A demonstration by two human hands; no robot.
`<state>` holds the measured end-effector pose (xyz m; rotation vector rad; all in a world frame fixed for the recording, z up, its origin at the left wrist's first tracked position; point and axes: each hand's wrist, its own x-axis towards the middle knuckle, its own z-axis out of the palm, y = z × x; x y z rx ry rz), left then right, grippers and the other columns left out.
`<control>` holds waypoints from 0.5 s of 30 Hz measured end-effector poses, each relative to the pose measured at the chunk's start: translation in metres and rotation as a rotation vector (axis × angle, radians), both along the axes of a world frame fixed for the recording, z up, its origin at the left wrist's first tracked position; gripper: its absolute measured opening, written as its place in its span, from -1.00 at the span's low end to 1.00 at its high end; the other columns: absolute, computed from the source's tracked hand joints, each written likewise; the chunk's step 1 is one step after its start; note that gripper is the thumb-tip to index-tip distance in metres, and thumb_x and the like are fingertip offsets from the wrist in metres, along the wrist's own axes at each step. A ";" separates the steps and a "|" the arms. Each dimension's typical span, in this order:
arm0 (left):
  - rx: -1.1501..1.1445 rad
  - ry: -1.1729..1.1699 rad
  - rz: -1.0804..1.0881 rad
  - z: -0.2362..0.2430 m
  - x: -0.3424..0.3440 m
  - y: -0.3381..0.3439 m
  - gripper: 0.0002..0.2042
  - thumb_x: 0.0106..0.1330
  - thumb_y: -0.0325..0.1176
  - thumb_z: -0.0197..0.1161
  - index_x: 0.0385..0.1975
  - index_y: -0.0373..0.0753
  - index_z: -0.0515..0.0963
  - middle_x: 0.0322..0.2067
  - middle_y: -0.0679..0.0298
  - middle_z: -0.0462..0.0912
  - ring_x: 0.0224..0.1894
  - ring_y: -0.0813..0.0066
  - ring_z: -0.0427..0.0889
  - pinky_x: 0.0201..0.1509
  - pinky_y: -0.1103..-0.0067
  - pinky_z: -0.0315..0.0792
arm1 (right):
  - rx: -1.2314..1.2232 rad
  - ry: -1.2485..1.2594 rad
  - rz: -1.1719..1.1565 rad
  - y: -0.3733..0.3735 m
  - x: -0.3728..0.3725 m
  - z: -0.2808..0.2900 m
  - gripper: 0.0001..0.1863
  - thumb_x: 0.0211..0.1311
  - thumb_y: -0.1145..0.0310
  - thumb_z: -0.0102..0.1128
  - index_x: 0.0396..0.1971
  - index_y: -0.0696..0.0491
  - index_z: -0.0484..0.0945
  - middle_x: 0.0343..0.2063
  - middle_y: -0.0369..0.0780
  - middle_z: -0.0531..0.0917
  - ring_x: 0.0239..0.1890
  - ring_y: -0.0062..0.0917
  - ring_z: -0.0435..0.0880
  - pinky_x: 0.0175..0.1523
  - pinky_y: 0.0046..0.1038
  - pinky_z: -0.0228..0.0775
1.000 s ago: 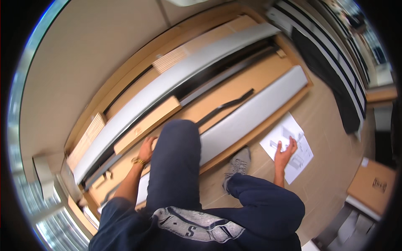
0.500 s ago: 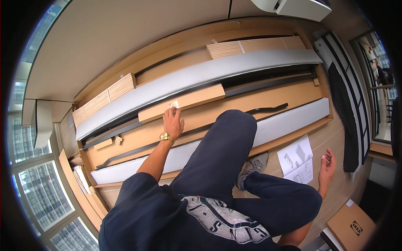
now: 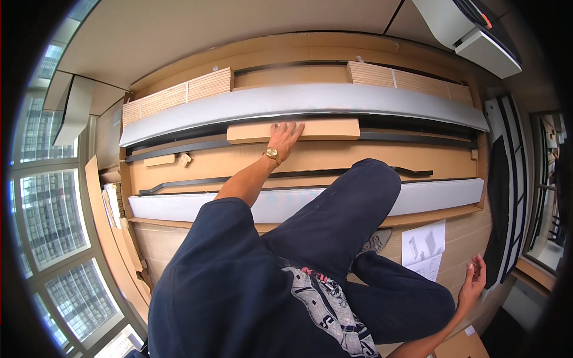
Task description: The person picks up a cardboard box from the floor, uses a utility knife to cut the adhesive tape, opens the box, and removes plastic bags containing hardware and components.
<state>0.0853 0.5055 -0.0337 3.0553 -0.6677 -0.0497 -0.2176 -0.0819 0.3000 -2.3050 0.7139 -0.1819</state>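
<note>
A long, narrow brown cardboard box lies across a black metal bar in the middle of a large open carton. On top of this box rests my left hand, fingers spread and reaching to its far edge; a gold watch is on the wrist. My right hand hangs near my bent knee, empty, its fingers loosely curled and apart. The instruction leaflet on the floor lies closest to it.
Bundles of wooden slats and a long white-wrapped panel lie at the carton's far side. A second wrapped panel runs along its near edge, with a bent black bar behind it. Black-and-white parts stand at the right.
My left hand has slid from the near face of the narrow box onto its top, covering the clear label. The view has turned and shifted. My right hand remains empty.
</note>
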 end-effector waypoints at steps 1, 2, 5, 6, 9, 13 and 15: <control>-0.013 0.055 0.014 0.002 -0.001 -0.002 -0.28 0.23 -0.47 0.14 0.44 0.06 0.15 0.23 0.17 0.38 0.22 0.11 0.37 0.30 0.01 0.17 | 0.001 0.003 0.006 0.002 0.003 0.003 -0.59 0.43 0.43 0.13 0.22 0.22 0.44 0.02 -0.16 0.60 -0.02 -0.57 0.56 0.15 -0.52 0.39; -0.030 0.060 0.013 0.001 0.000 0.000 -0.29 0.23 -0.47 0.14 0.44 0.07 0.17 0.22 0.17 0.39 0.21 0.11 0.37 0.30 -0.01 0.17 | -0.005 0.009 0.014 0.005 0.007 0.006 -0.59 0.43 0.43 0.14 0.22 0.22 0.44 0.02 -0.16 0.60 -0.02 -0.57 0.56 0.14 -0.52 0.38; -0.027 0.019 0.055 0.000 -0.002 0.022 -0.30 0.23 -0.47 0.14 0.42 0.07 0.19 0.21 0.19 0.39 0.22 0.10 0.36 0.30 -0.05 0.16 | -0.014 0.024 0.042 0.022 0.014 0.010 -0.58 0.43 0.43 0.14 0.22 0.21 0.44 0.02 -0.17 0.60 -0.03 -0.57 0.56 0.14 -0.53 0.38; -0.008 -0.032 0.101 0.002 -0.002 0.024 -0.30 0.23 -0.48 0.14 0.42 0.07 0.19 0.23 0.20 0.38 0.24 0.09 0.35 0.31 -0.07 0.16 | -0.028 0.026 0.055 0.023 0.013 0.011 -0.58 0.43 0.44 0.14 0.23 0.20 0.44 0.02 -0.17 0.60 -0.03 -0.57 0.56 0.13 -0.53 0.38; -0.037 0.000 0.358 0.022 -0.011 0.041 -0.24 0.18 -0.28 0.27 0.44 0.05 0.14 0.30 0.11 0.30 0.32 0.04 0.27 0.35 -0.13 0.09 | -0.047 0.036 0.055 0.019 0.001 0.020 -0.59 0.43 0.44 0.13 0.23 0.20 0.44 0.01 -0.18 0.60 -0.04 -0.58 0.56 0.13 -0.53 0.38; -0.322 0.037 0.963 -0.004 -0.043 0.116 -0.01 0.04 0.08 0.48 0.43 -0.16 0.09 0.32 -0.10 0.25 0.34 0.00 0.28 0.32 -0.05 0.21 | -0.023 0.035 0.083 0.027 0.005 0.026 -0.59 0.44 0.44 0.11 0.23 0.20 0.44 -0.01 -0.18 0.61 -0.06 -0.59 0.56 0.12 -0.53 0.38; -0.739 0.190 1.224 -0.022 -0.041 0.140 0.06 0.00 0.17 0.51 0.39 -0.32 0.08 0.27 -0.15 0.30 0.26 0.02 0.39 0.21 0.09 0.37 | 0.037 0.102 0.101 0.030 0.010 0.025 -0.59 0.44 0.44 0.12 0.23 0.20 0.44 -0.02 -0.18 0.61 -0.06 -0.58 0.56 0.12 -0.53 0.38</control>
